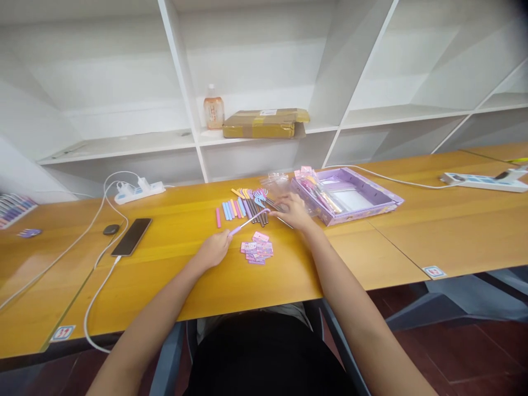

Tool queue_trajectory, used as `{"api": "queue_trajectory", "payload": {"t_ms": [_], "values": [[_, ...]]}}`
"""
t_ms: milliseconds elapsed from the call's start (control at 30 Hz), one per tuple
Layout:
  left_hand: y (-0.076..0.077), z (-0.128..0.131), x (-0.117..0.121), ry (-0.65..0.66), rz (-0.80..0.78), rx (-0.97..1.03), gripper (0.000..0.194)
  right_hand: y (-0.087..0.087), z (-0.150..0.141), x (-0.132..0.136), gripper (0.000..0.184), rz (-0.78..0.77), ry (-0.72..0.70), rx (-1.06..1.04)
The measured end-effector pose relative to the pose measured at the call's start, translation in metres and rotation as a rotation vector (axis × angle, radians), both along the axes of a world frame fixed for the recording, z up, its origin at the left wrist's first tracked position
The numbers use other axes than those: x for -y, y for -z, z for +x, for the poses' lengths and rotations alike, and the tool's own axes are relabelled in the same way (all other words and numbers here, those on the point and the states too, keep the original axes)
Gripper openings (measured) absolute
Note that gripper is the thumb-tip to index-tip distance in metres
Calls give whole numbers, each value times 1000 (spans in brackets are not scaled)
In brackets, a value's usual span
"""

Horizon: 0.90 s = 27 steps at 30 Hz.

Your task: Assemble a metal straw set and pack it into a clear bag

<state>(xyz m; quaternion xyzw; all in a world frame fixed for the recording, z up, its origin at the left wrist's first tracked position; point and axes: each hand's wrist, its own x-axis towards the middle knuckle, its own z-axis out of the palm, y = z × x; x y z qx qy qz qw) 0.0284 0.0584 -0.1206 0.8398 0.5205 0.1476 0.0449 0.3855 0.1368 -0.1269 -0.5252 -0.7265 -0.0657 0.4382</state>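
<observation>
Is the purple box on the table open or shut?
Open. No lid covers the purple box: its pale inside shows from above, and plastic packets lie at its left.

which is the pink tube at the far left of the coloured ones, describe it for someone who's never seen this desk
On the wooden desk, find the left hand; just beyond it is a row of coloured tubes. The pink tube lies at the row's left end, set apart by a gap from its light blue neighbour.
</observation>
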Motion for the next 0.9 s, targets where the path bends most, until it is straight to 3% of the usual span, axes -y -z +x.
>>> {"api": "queue_trajectory", "payload": {"t_ms": [167, 300, 600, 900], "values": [[-5, -1, 0, -36, -9, 54, 34, 4, 16, 1, 40, -138, 337, -32], [-4, -1, -2, -39, -22, 94, 29, 7, 19, 1, 41, -258, 490, -52], [0, -1, -5, -40, -58, 224, 27, 1, 17, 7, 37, -239, 571, -100], [3, -3, -9, -24, -68, 302, 21, -4, 16, 5, 30, -136, 495, -294]]}}
